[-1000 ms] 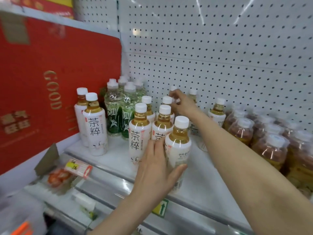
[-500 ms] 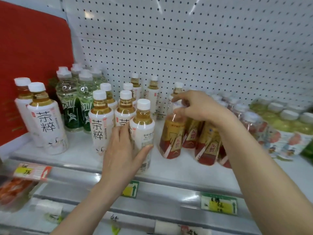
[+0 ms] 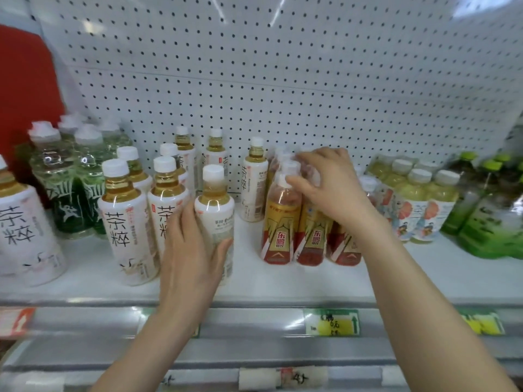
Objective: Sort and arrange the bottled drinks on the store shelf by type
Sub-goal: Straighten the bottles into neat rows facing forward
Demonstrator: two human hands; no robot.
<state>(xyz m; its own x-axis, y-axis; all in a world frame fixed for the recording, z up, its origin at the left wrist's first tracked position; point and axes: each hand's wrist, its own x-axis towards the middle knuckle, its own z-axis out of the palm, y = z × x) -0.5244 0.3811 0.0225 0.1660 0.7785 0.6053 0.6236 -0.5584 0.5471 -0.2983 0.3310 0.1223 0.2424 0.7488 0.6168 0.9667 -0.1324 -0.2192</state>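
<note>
My left hand [image 3: 192, 250] holds the front white-label tea bottle [image 3: 215, 205] standing on the white shelf [image 3: 254, 281], fingers and thumb wrapped round its body. More white-label tea bottles [image 3: 127, 219] stand to its left and behind. My right hand [image 3: 331, 185] rests on top of a shrink-wrapped pack of gold-and-red drink bottles [image 3: 280, 227], fingers curled over the caps and plastic wrap. One lone tea bottle [image 3: 254, 179] stands just left of that pack.
Green-label clear bottles [image 3: 68, 188] stand at the back left beside a red box [image 3: 25, 89]. Packs of pale yellow drinks [image 3: 418, 199] and green bottles [image 3: 492, 216] fill the right. A pegboard wall [image 3: 283, 75] backs the shelf; price tags [image 3: 331, 321] line its front rail.
The view has swung right. My right hand left the back tea bottles and now lies on the gold-and-red pack. My left hand keeps hold of the front tea bottle.
</note>
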